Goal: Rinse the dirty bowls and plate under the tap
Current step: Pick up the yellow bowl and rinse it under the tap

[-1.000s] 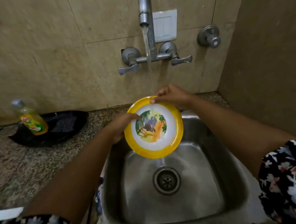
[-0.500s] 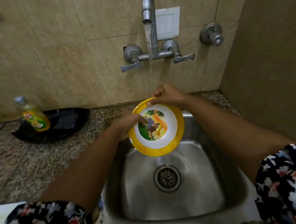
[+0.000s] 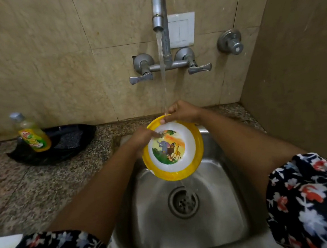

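Note:
A yellow-rimmed bowl point(image 3: 188, 141) with a white inside and a cartoon animal picture is held tilted toward me over the steel sink point(image 3: 222, 208). My right hand point(image 3: 181, 113) grips its far top rim. My left hand point(image 3: 143, 139) holds the left rim, with fingertips reaching onto the inside near the picture. Water runs from the tap point(image 3: 158, 10) and lands at the bowl's top rim by my right hand, then drains off the lower rim toward the drain point(image 3: 183, 202). No other bowls or plate are in view.
A dish soap bottle point(image 3: 32, 134) leans in a black tray point(image 3: 68, 141) on the granite counter point(image 3: 44, 185) to the left. Two tap levers point(image 3: 140, 79) stick out from the tiled wall. A side wall stands close on the right.
The bowl has turned in my hands, so the picture sits rotated. My left fingers have moved further onto the inside surface. Water now streams off the lower rim.

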